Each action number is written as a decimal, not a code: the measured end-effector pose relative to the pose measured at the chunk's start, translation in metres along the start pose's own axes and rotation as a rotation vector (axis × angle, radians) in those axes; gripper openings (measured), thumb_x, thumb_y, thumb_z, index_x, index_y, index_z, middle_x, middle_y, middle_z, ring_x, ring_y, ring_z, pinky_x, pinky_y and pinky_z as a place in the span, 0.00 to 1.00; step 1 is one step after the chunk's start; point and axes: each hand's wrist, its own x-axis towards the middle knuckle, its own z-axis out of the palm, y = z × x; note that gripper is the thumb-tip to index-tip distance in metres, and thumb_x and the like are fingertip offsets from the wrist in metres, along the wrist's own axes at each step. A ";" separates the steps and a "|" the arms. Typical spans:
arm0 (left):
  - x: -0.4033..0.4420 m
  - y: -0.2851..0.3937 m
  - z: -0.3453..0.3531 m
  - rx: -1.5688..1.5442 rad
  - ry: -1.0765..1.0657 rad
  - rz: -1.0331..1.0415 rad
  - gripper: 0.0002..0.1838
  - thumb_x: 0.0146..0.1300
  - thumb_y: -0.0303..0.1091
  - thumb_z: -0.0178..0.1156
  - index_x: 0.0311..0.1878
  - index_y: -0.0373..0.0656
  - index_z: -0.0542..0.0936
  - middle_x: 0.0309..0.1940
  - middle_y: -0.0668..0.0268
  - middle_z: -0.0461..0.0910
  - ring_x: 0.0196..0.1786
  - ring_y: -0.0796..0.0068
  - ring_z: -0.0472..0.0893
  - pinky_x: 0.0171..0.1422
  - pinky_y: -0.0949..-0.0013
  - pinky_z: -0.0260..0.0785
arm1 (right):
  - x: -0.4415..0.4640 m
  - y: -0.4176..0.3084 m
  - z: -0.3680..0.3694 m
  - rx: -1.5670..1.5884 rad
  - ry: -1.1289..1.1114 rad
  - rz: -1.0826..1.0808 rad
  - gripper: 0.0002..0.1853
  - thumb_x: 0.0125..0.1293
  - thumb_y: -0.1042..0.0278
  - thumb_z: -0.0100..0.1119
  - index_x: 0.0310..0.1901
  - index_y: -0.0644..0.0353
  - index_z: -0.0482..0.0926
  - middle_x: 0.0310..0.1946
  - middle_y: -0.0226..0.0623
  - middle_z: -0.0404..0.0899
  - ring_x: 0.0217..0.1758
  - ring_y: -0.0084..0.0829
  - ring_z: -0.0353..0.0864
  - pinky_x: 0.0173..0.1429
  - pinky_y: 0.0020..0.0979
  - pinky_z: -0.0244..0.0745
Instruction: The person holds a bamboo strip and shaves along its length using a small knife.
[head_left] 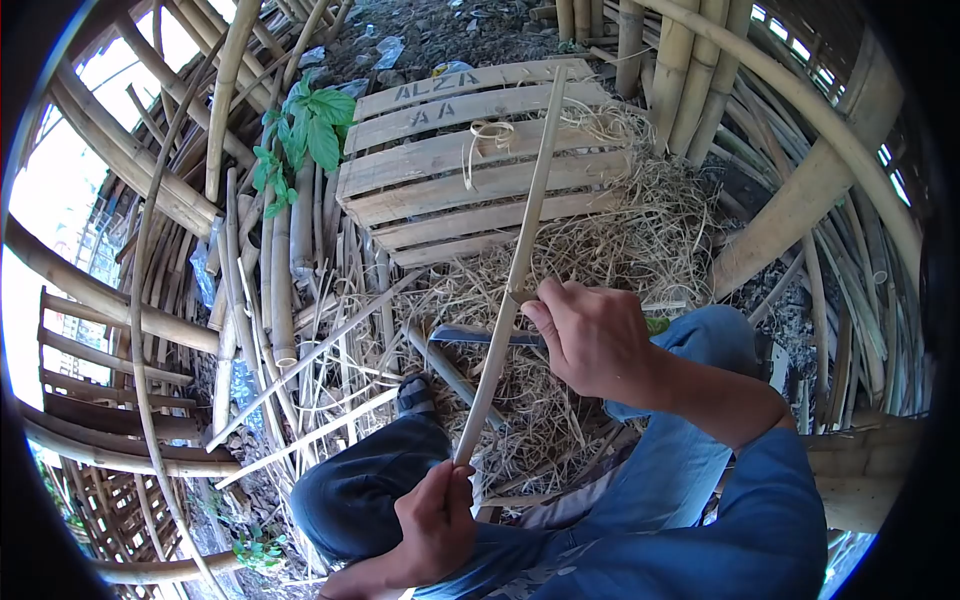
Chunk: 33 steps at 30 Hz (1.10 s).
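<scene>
A long pale bamboo strip [525, 235] slants up from my lap past the wooden slats. My left hand [437, 520] is closed around its lower end. Farther up, my right hand [600, 335] is closed beside the strip, thumb and forefinger close against it. A dark knife blade [475, 335] passes behind the strip and leads to my right hand; its handle is hidden by the fingers. A small brownish piece [521, 297] crosses the strip at my fingertips, too small to identify.
A slatted wooden panel [455, 185] with stencilled letters lies ahead. Curly shavings [660, 235] cover the ground around it. Bamboo poles [280, 290] and loose strips lie at left, near a leafy plant [318, 125]. A thick bamboo post [790, 215] leans at right. My sandalled foot [417, 397] is below.
</scene>
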 end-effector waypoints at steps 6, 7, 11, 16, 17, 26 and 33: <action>0.000 0.001 0.000 -0.030 0.006 -0.010 0.04 0.67 0.23 0.55 0.38 0.33 0.79 0.18 0.64 0.73 0.19 0.82 0.71 0.23 0.76 0.63 | 0.004 0.003 0.001 -0.024 0.031 -0.013 0.15 0.72 0.59 0.50 0.31 0.60 0.73 0.14 0.37 0.74 0.15 0.34 0.78 0.17 0.34 0.71; 0.001 0.002 -0.001 -0.030 0.003 -0.015 0.05 0.68 0.23 0.55 0.38 0.33 0.79 0.18 0.65 0.73 0.19 0.83 0.71 0.23 0.76 0.63 | 0.004 0.003 0.001 -0.039 0.031 -0.007 0.15 0.72 0.59 0.50 0.31 0.60 0.73 0.14 0.37 0.74 0.14 0.34 0.77 0.17 0.34 0.71; 0.001 0.006 -0.002 -0.027 -0.001 -0.020 0.05 0.68 0.23 0.56 0.38 0.33 0.79 0.18 0.65 0.73 0.19 0.84 0.71 0.23 0.77 0.62 | 0.005 0.007 0.002 -0.039 0.058 -0.026 0.15 0.72 0.59 0.50 0.31 0.60 0.73 0.13 0.37 0.74 0.14 0.33 0.77 0.16 0.33 0.69; -0.002 0.002 -0.001 -0.043 -0.015 -0.013 0.05 0.68 0.23 0.56 0.38 0.33 0.79 0.18 0.65 0.74 0.19 0.84 0.71 0.23 0.77 0.62 | 0.009 0.022 0.006 -0.097 0.136 -0.027 0.17 0.75 0.58 0.45 0.31 0.60 0.74 0.11 0.31 0.71 0.10 0.24 0.70 0.11 0.29 0.62; -0.002 0.002 -0.001 -0.017 -0.016 -0.003 0.05 0.67 0.23 0.56 0.38 0.33 0.79 0.18 0.65 0.74 0.19 0.83 0.71 0.23 0.76 0.62 | 0.010 0.024 0.005 -0.101 0.138 -0.025 0.17 0.75 0.58 0.45 0.31 0.60 0.74 0.11 0.31 0.71 0.10 0.24 0.70 0.11 0.29 0.62; -0.008 0.002 0.001 -0.035 -0.104 -0.046 0.05 0.68 0.25 0.56 0.38 0.33 0.79 0.17 0.65 0.74 0.19 0.83 0.72 0.23 0.76 0.63 | 0.021 0.048 -0.007 -0.153 0.180 0.206 0.17 0.76 0.60 0.42 0.32 0.60 0.74 0.10 0.34 0.71 0.10 0.28 0.72 0.13 0.32 0.63; 0.000 0.005 0.001 -0.069 -0.059 -0.059 0.06 0.69 0.24 0.55 0.38 0.33 0.79 0.17 0.68 0.73 0.20 0.86 0.70 0.23 0.77 0.62 | -0.003 0.001 0.000 0.136 -0.028 0.089 0.12 0.72 0.64 0.49 0.32 0.61 0.72 0.14 0.40 0.72 0.15 0.42 0.76 0.20 0.41 0.68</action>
